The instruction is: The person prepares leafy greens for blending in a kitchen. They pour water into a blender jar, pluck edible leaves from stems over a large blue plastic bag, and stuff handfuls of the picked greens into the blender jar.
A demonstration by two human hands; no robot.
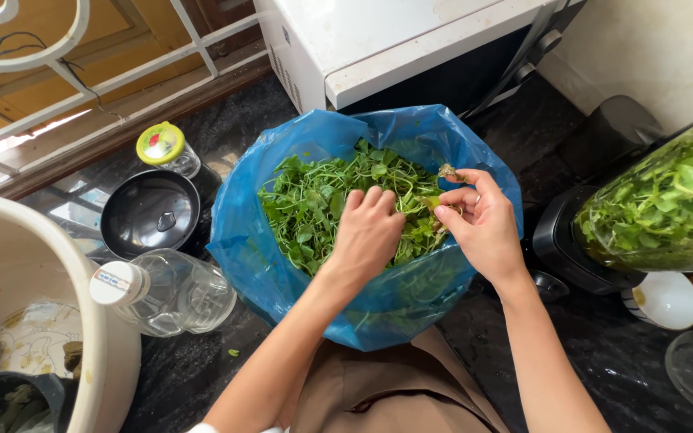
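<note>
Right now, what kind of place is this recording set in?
Most likely a home kitchen: a dark stone counter holds a white microwave, a blender jar packed with greens, and a black pot lid.

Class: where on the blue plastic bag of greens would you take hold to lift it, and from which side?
Grip the blue plastic bag by its rolled-down rim, both sides, coming from above. Its walls are soft and the mouth gapes open upward, so a hold lower down would probably squash the greens.

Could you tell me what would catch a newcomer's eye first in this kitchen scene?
The bright blue plastic bag at centre, brimming with leafy greens, stands out first. Both hands are in it: the left hand pressed into the leaves, the right hand pinching a sprig. At the right edge, a blender jar is packed with more greens.
</note>
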